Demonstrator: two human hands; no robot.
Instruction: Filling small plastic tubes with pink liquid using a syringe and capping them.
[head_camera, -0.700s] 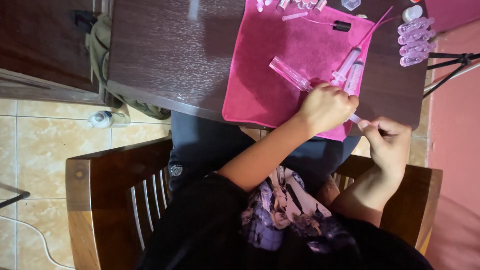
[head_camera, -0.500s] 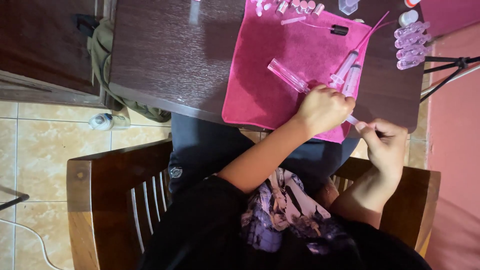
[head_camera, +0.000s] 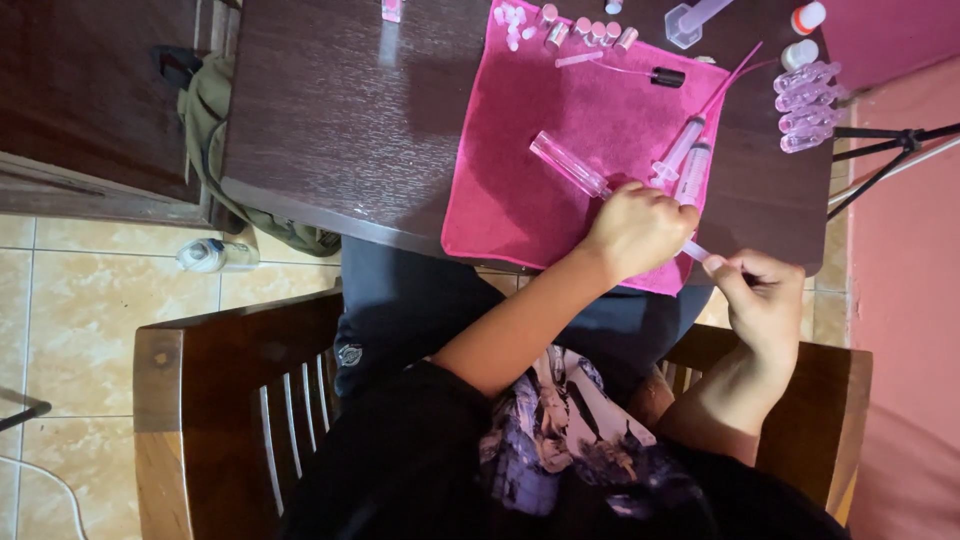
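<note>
I look down on a dark wooden table (head_camera: 330, 120) over a tiled floor (head_camera: 90, 300), with a wooden chair (head_camera: 200, 400) at the near edge. An olive bag (head_camera: 215, 110) hangs at the table's left side, and a small bottle (head_camera: 205, 255) lies on the tiles below it.

A pink cloth (head_camera: 520, 190) covers the middle of the table, probably to stop small parts rolling and to catch drips. Along its far edge sits a row of small caps (head_camera: 585, 32); a clear pink tube (head_camera: 570, 165) lies diagonally in the middle, near the hands.

The left hand (head_camera: 640, 225) is curled shut over the cloth's near right edge, its fingers closed round the near end of something. I cannot tell how much of it the palm hides. Two syringes (head_camera: 685, 160) lie just beyond its knuckles. A thin pale tube (head_camera: 697, 251) runs from this hand to the right hand (head_camera: 760, 295), which pinches its other end between thumb and fingertips, off the table's near edge. Holding it at both ends likely keeps it steady for fitting.

At the far right, a cluster of clear vials (head_camera: 805, 105) stands on bare wood.

Compared with the earlier frames, the view has shifted slightly so more of the far edge shows; both hands keep the same hold.
</note>
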